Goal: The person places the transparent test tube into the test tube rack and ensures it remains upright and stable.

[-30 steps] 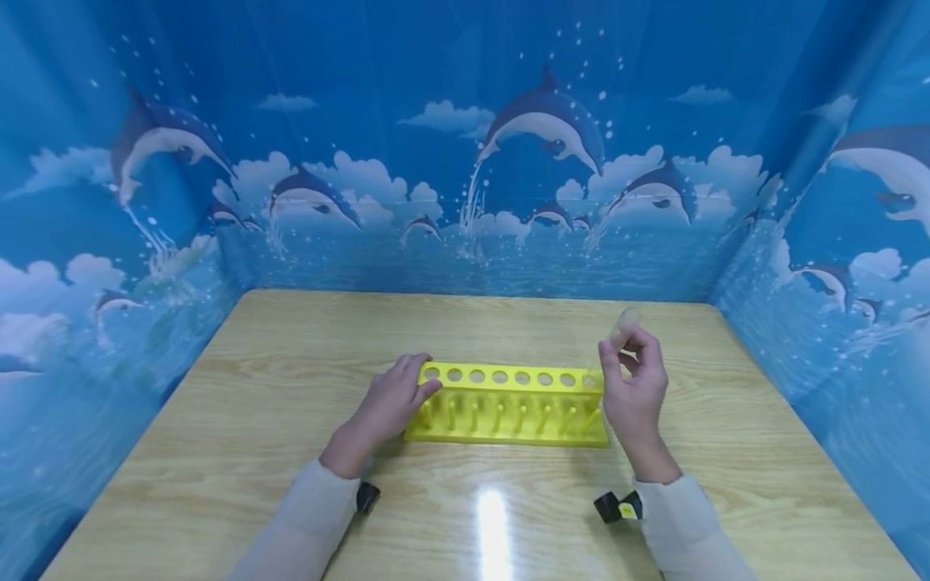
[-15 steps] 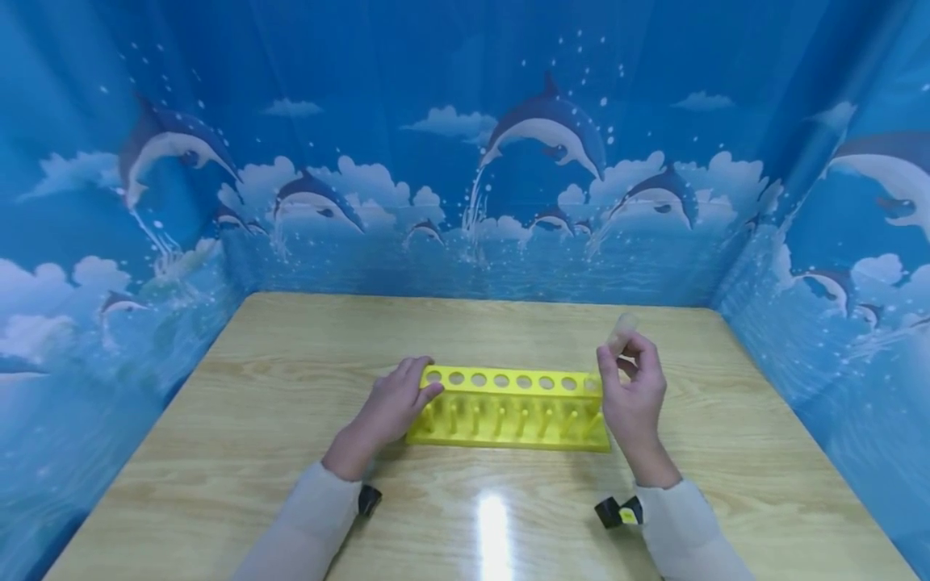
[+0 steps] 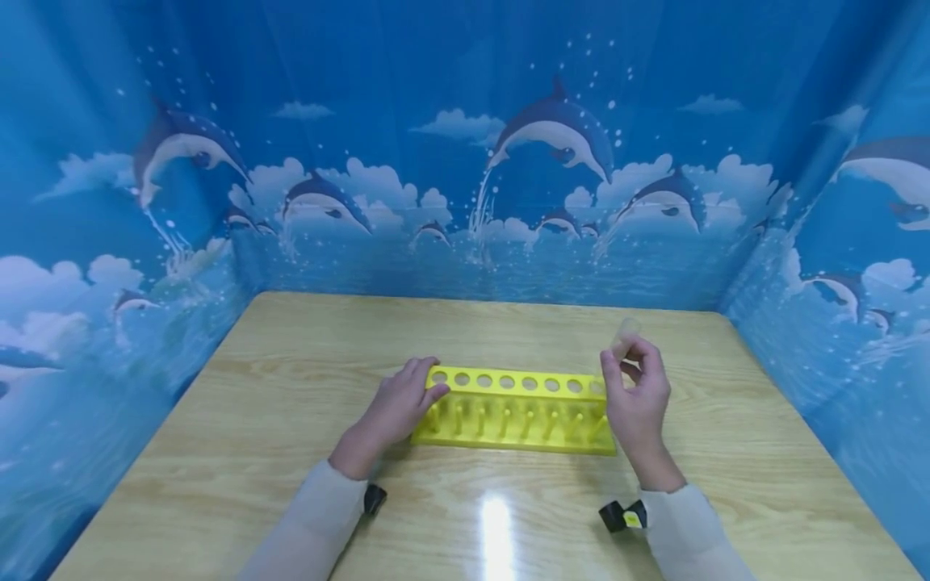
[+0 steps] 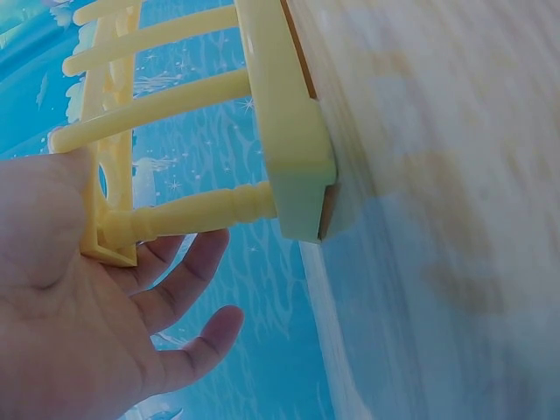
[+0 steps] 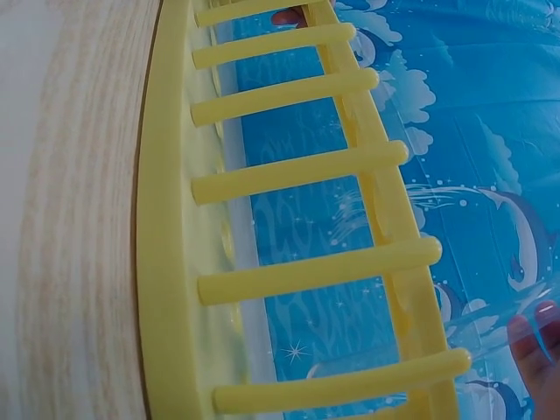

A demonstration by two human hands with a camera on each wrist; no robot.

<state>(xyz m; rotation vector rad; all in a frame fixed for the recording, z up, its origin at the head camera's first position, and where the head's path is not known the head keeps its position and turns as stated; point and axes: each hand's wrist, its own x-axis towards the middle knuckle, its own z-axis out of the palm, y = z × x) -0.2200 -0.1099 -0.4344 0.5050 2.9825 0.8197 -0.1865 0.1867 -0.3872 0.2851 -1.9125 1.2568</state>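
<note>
A yellow test tube rack [image 3: 519,442] stands on the table, with a row of holes along its top bar and a row of upright pegs below. At its left end my left hand [image 3: 392,410] grips the top bar, thumb in front and fingers behind, as the left wrist view shows from below. My right hand [image 3: 639,399] is beside the rack's right end and pinches a clear test tube [image 3: 626,332]. In the right wrist view the slanting tube [image 5: 479,325] reaches from the fingertips [image 5: 522,341] toward the end hole, its lower part passing behind the last peg.
The wooden table [image 3: 320,339] extends around the rack on all sides. Behind and beside it hang blue curtains [image 3: 450,258] with a dolphin print. A black wrist device [image 3: 613,516] sits at the right sleeve, another [image 3: 374,500] at the left one.
The whole head view has shifted slightly right and down. Both hands keep their places at the rack's ends, and the tube stays pinched in my right hand.
</note>
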